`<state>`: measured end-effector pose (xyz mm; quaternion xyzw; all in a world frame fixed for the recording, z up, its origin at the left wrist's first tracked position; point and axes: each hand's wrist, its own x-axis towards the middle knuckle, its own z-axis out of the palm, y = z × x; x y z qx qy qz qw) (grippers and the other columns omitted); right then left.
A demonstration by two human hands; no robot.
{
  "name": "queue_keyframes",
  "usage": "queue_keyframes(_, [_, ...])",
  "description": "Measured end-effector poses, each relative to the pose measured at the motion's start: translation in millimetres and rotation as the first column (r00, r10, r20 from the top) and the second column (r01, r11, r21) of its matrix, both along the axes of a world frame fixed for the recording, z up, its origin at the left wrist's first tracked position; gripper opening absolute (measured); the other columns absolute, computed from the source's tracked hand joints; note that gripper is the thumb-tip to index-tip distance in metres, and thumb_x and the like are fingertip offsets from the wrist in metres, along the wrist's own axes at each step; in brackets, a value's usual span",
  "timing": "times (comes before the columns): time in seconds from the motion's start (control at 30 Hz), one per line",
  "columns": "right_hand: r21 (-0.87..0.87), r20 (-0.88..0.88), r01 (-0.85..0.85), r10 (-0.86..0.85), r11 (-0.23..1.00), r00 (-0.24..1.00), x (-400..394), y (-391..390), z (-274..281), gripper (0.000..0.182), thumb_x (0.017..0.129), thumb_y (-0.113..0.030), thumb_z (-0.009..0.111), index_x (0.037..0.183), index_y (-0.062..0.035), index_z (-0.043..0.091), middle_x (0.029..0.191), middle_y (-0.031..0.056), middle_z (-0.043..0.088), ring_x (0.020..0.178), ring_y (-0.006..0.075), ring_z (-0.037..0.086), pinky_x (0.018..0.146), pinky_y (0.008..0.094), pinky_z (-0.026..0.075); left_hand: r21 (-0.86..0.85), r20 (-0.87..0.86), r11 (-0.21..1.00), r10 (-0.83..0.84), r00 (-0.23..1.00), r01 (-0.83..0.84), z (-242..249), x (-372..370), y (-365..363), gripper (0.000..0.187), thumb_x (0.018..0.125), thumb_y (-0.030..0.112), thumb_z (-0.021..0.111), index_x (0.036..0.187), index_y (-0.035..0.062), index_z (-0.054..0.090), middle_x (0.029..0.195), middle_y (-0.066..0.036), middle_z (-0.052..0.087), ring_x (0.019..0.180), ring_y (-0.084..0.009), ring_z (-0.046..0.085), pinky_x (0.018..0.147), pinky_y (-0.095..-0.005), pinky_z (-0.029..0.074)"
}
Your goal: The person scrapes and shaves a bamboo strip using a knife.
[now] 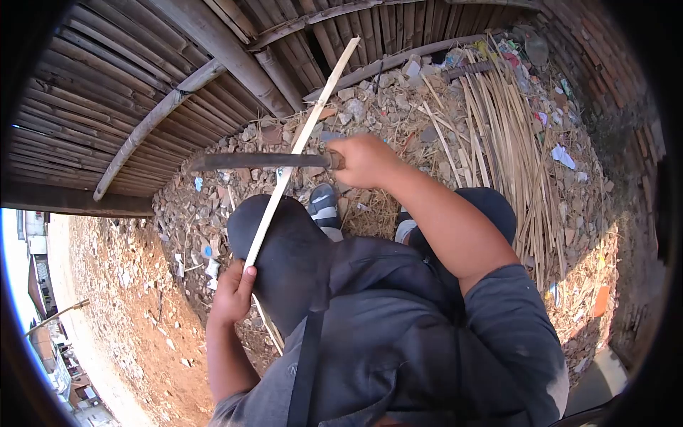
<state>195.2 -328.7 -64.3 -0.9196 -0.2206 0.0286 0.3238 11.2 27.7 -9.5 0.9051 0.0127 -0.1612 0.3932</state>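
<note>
In my right hand (364,162) is a machete (260,161), gripped by its handle, the dark blade pointing left. The blade crosses a long pale bamboo strip (313,121) near its middle. My left hand (233,292) pinches that strip lower down, thumb on top, beside my left knee. The strip slants up and away to the right, its far end by the bamboo wall, and its near end runs down past my left thigh.
A bundle of split bamboo strips (509,149) lies on the rubble at right. A slatted bamboo wall (135,92) with round poles rises ahead and to the left. A brick wall (597,64) borders the right. Stones and litter cover the ground around my sandalled foot (324,206).
</note>
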Motion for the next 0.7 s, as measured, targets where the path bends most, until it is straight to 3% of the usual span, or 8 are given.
queue_keyframes(0.07, [0.102, -0.106, 0.221, -0.210, 0.970, 0.972, 23, -19, -14, 0.025, 0.076, -0.020, 0.070, 0.098, -0.0077, 0.070, 0.081, 0.0193, 0.070, 0.079, 0.0402, 0.070, 0.071, 0.0490, 0.056, -0.042, -0.077, 0.996, 0.070, 0.995, -0.074, -4, 0, 4, 0.040, 0.108, 0.035, 0.057, 0.087, 0.0007, 0.053, 0.067, -0.005, 0.049, 0.068, -0.0138, 0.044, 0.062, -0.0342, 0.041])
queue_keyframes(0.17, [0.123, -0.228, 0.319, -0.286, 0.940, 0.931, 25, -25, -13, 0.031, 0.076, -0.021, 0.070, 0.105, -0.0085, 0.072, 0.083, 0.0207, 0.071, 0.081, 0.0412, 0.070, 0.074, 0.0498, 0.056, 0.023, -0.018, 0.999, 0.046, 0.999, -0.045, 7, 0, -1, 0.040, 0.108, 0.035, 0.056, 0.087, 0.0007, 0.054, 0.067, -0.006, 0.051, 0.068, -0.0143, 0.045, 0.063, -0.0350, 0.042])
queue_keyframes(0.3, [-0.113, -0.061, -0.023, 0.016, 0.993, 0.998, -11, 10, 22, 0.036, 0.074, -0.020, 0.070, 0.109, -0.0105, 0.073, 0.086, 0.0219, 0.071, 0.085, 0.0426, 0.070, 0.077, 0.0513, 0.056, 0.057, 0.004, 0.998, 0.033, 0.999, -0.033, 6, 2, -5, 0.041, 0.105, 0.036, 0.062, 0.086, 0.0005, 0.054, 0.068, -0.008, 0.054, 0.065, -0.0162, 0.048, 0.060, -0.0370, 0.043])
queue_keyframes(0.4, [-0.155, -0.033, -0.064, 0.060, 0.986, 0.998, 2, 1, 17, 0.037, 0.073, -0.020, 0.070, 0.109, -0.0115, 0.072, 0.088, 0.0222, 0.072, 0.087, 0.0418, 0.070, 0.078, 0.0499, 0.056, 0.063, -0.020, 0.997, 0.034, 0.999, -0.033, 1, -3, -2, 0.041, 0.100, 0.036, 0.069, 0.087, -0.0003, 0.056, 0.069, -0.011, 0.059, 0.063, -0.0185, 0.052, 0.060, -0.0381, 0.045])
queue_keyframes(0.43, [0.002, -0.150, 0.115, -0.113, 0.993, 0.982, 19, -9, -5, 0.037, 0.074, -0.020, 0.070, 0.109, -0.0103, 0.072, 0.087, 0.0222, 0.072, 0.086, 0.0419, 0.070, 0.077, 0.0487, 0.056, 0.056, -0.020, 0.998, 0.030, 0.999, -0.028, 1, -4, -1, 0.041, 0.099, 0.036, 0.071, 0.088, -0.0007, 0.057, 0.070, -0.012, 0.060, 0.063, -0.0193, 0.053, 0.060, -0.0383, 0.045])
queue_keyframes(0.53, [0.105, -0.297, 0.447, -0.401, 0.888, 0.867, 50, -44, -24, 0.034, 0.075, -0.022, 0.069, 0.107, -0.0092, 0.072, 0.097, 0.0208, 0.074, 0.095, 0.0385, 0.071, 0.084, 0.0493, 0.056, 0.156, 0.005, 0.986, 0.061, 0.998, -0.061, 12, -3, -8, 0.040, 0.096, 0.035, 0.075, 0.090, -0.0016, 0.059, 0.072, -0.014, 0.063, 0.064, -0.0205, 0.057, 0.062, -0.0377, 0.047])
queue_keyframes(0.63, [0.059, -0.289, 0.420, -0.387, 0.906, 0.876, 39, -33, -9, 0.036, 0.077, -0.022, 0.070, 0.110, -0.0086, 0.072, 0.097, 0.0217, 0.073, 0.095, 0.0392, 0.071, 0.085, 0.0486, 0.056, 0.182, -0.056, 0.982, 0.051, 0.997, -0.040, 19, 3, -11, 0.039, 0.099, 0.035, 0.071, 0.098, -0.0024, 0.061, 0.076, -0.013, 0.065, 0.071, -0.0192, 0.058, 0.067, -0.0378, 0.049])
queue_keyframes(0.7, [-0.010, -0.160, 0.217, -0.216, 0.976, 0.963, 15, -10, 7, 0.038, 0.077, -0.021, 0.070, 0.111, -0.0048, 0.071, 0.091, 0.0200, 0.074, 0.088, 0.0385, 0.071, 0.081, 0.0463, 0.056, 0.189, -0.083, 0.982, 0.027, 0.996, -0.011, 18, 6, -13, 0.039, 0.101, 0.035, 0.069, 0.099, -0.0024, 0.061, 0.076, -0.010, 0.064, 0.073, -0.0166, 0.056, 0.067, -0.0372, 0.048])
